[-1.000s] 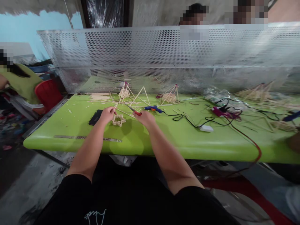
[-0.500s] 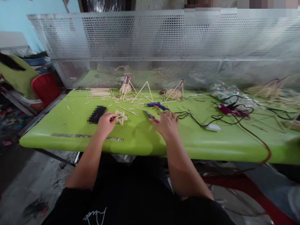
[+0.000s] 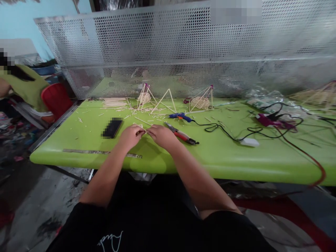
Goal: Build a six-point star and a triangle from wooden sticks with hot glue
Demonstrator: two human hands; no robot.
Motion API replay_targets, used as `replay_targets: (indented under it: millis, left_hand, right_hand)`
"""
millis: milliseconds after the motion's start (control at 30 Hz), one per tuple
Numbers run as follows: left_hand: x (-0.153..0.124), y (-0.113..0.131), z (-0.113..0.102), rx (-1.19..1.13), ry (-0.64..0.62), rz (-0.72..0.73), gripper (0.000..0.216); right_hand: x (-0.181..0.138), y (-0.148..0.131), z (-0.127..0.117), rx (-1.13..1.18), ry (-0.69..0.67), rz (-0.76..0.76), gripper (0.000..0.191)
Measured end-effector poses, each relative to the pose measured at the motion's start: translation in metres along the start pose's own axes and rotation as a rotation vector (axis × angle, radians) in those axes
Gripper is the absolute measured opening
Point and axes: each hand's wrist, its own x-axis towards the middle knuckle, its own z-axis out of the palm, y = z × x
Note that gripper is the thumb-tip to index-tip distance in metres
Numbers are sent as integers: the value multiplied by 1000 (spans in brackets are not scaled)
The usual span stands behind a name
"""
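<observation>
Both hands are together at the green table point(image 3: 157, 157), a little left of its middle and not far back from the near edge. The left hand point(image 3: 130, 135) and the right hand point(image 3: 162, 135) meet fingertip to fingertip, and both sets of fingers are curled in, pinching a small stick piece point(image 3: 141, 130) between them. Most of that piece is hidden under the fingers; only a few pale sticks poke out, low over the table top. I cannot tell whether it rests on the surface or is lifted just clear.

Just right of the right hand lie the red-handled pliers point(image 3: 181, 134), pointing slantwise toward the far edge. Beyond them sits the blue glue gun point(image 3: 181, 116), its black cable point(image 3: 223, 130) snaking off right to a white plug point(image 3: 249, 141). Left of the left hand, a black phone point(image 3: 112, 127) lies flat. Along the near edge, under the left wrist, runs a long metal ruler point(image 3: 99, 152).

Along the far edge stand three stick pyramids point(image 3: 164, 101), with a pile of loose sticks point(image 3: 114, 103) toward the far left corner. A perforated metal screen point(image 3: 183, 52) rises behind the far edge. Off the left end, a red chair point(image 3: 56, 99) and a person in a green top point(image 3: 23, 87).
</observation>
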Motion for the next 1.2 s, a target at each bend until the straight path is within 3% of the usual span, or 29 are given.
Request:
replay_targets:
  millis: [100, 233, 267, 400, 500, 600, 667, 767, 833, 1000, 1200]
  left_hand:
    - [0, -3, 0, 24, -16, -9, 22]
    - [2, -10, -4, 90, -25, -35, 57]
    - [3, -12, -5, 105, -40, -43, 58]
    - [0, -15, -6, 142, -114, -55, 28]
    - [-14, -9, -4, 145, -119, -38, 20]
    - [-38, -1, -1, 129, -84, -1, 17]
    - [-56, 4, 1, 110, -43, 19, 28]
    - [-80, 3, 0, 76, 73, 40, 61]
    - [-91, -3, -2, 54, 161, 36, 68]
    - [-100, -21, -2, 7, 304, -13, 40]
    - [-97, -26, 6, 26, 284, -67, 16]
  right_hand:
    - [-5, 8, 2, 46, -3, 38, 25]
    - [-9, 24, 1, 99, 52, 125, 34]
    - [-9, 27, 0, 109, 75, 145, 33]
    - [-15, 38, 1, 150, 161, 164, 35]
    - [-25, 40, 8, 181, 219, 147, 33]
    - [-41, 38, 18, 209, 285, 111, 20]
    - [-54, 36, 24, 227, 326, 70, 23]
    - [-69, 33, 31, 249, 367, -13, 27]
    - [-74, 31, 35, 255, 381, -72, 27]
    - [-67, 23, 46, 247, 396, -187, 26]
    - [-59, 13, 53, 225, 394, -231, 24]
